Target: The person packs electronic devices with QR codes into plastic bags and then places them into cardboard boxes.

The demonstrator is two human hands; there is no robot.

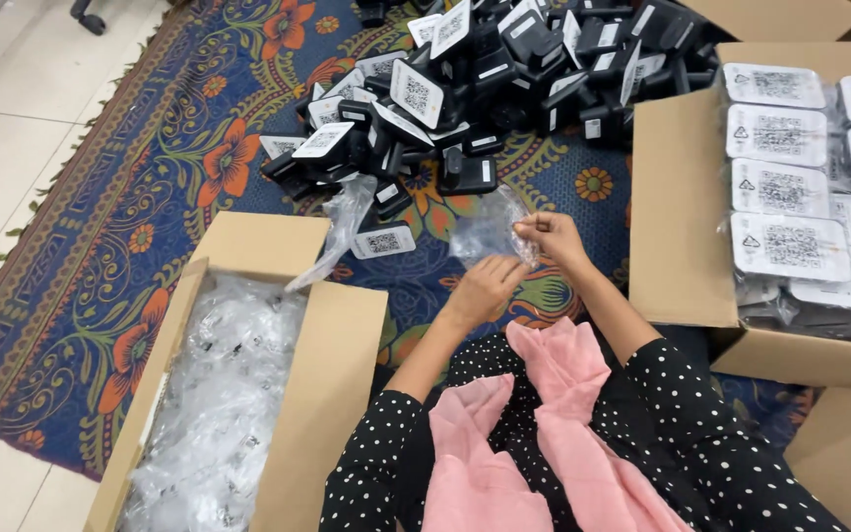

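The person holds a small clear plastic bag (490,234) over the patterned rug (150,246), the right hand (554,239) pinching its top edge at the bag's three o'clock side and the left hand (485,288) closed under its lower edge at six o'clock. The bag hangs roughly upright between them, touching both. The pile of black devices (465,89) lies at twelve o'clock, slightly nearer the right hand.
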